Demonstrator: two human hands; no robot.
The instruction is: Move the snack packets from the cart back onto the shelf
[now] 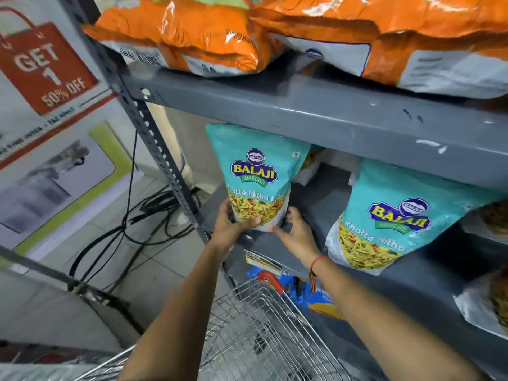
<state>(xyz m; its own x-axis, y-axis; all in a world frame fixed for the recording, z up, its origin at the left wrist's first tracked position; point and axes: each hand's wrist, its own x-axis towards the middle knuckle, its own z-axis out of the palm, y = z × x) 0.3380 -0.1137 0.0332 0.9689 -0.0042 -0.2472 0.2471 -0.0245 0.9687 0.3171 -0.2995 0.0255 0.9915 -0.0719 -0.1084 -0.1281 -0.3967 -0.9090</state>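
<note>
A teal snack packet (255,171) stands upright at the left end of the grey middle shelf (316,215). My left hand (233,226) grips its bottom left corner. My right hand (297,229) holds its bottom right edge, fingers curled under it. A second teal packet (384,215) of the same kind leans on the shelf to the right. The wire cart (261,331) is below my arms; I see no packets inside it.
Orange packets (206,31) lie on the upper shelf (330,111). More packets show at the right edge (494,303) and a blue one (316,295) on a lower level. The slotted shelf post (154,138) stands left, with black cables (143,215) on the floor behind.
</note>
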